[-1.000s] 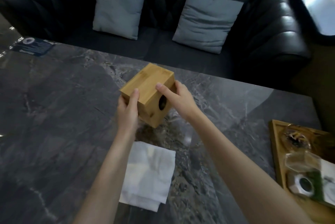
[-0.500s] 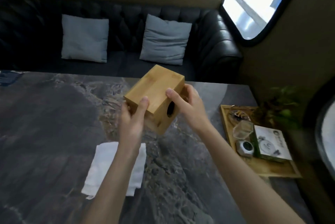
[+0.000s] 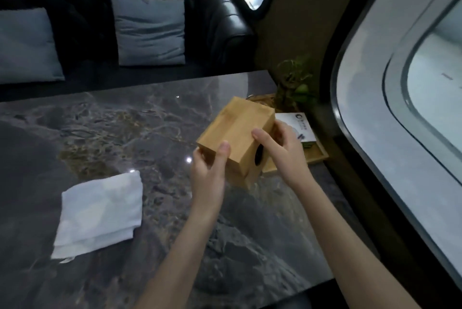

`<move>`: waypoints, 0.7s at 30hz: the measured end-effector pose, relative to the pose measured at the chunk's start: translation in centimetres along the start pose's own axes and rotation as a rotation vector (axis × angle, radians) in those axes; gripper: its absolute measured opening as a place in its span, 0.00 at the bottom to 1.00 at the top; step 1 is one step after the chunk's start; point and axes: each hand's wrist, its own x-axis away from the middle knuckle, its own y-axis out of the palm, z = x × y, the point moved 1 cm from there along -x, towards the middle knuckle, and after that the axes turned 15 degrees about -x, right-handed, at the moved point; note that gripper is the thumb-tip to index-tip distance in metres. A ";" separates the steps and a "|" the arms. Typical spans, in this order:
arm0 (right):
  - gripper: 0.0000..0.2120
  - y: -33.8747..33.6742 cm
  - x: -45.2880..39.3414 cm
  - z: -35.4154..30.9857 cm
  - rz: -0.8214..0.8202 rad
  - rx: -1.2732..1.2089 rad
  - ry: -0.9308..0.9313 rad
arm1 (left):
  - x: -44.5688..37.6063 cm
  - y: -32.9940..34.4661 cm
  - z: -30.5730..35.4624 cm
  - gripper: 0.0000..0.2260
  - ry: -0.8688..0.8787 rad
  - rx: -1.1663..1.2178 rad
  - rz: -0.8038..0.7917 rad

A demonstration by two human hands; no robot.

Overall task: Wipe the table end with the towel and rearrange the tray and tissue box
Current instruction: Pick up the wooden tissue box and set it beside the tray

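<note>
I hold a bamboo tissue box (image 3: 237, 131) tilted in the air above the dark marble table (image 3: 125, 133). My left hand (image 3: 208, 173) grips its near left corner and my right hand (image 3: 280, 151) grips its right end, beside a dark round hole. A folded white towel (image 3: 100, 211) lies flat on the table to the left of my arms. The wooden tray (image 3: 317, 156) sits at the table's right end by the window, mostly hidden behind the box and my right hand.
A white card (image 3: 300, 126) lies in the tray and a small green plant (image 3: 295, 83) stands behind it. A black leather sofa (image 3: 220, 21) with two grey cushions (image 3: 150, 31) runs along the far side. A curved window (image 3: 412, 83) lines the right wall.
Both hands have carried the tissue box to the right, from the table's middle to over the tray end. The view has swung right. The towel has stayed in place.
</note>
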 end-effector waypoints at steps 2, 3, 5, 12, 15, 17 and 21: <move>0.40 -2.0 1.2 1.1 0.056 -0.011 0.031 | 0.7 1.8 -0.8 0.20 -0.032 -0.031 -0.061; 0.39 -2.9 1.8 1.5 0.084 -0.016 0.039 | 1.0 2.6 -1.3 0.21 -0.050 -0.038 -0.091; 0.37 -4.6 3.1 2.5 0.141 -0.015 0.073 | 1.5 4.3 -2.3 0.18 -0.088 -0.018 -0.135; 0.35 -9.1 6.1 5.4 0.290 0.031 0.200 | 3.0 9.1 -5.6 0.25 -0.276 -0.073 -0.270; 0.35 -10.2 6.7 6.5 0.317 0.092 0.244 | 3.5 10.6 -7.0 0.38 -0.364 -0.071 -0.318; 0.38 -10.7 6.9 6.9 0.319 0.183 0.253 | 3.7 11.3 -7.7 0.43 -0.468 -0.069 -0.351; 0.39 -11.3 6.9 7.1 0.328 0.340 0.272 | 4.3 12.4 -8.0 0.30 -0.670 0.008 -0.417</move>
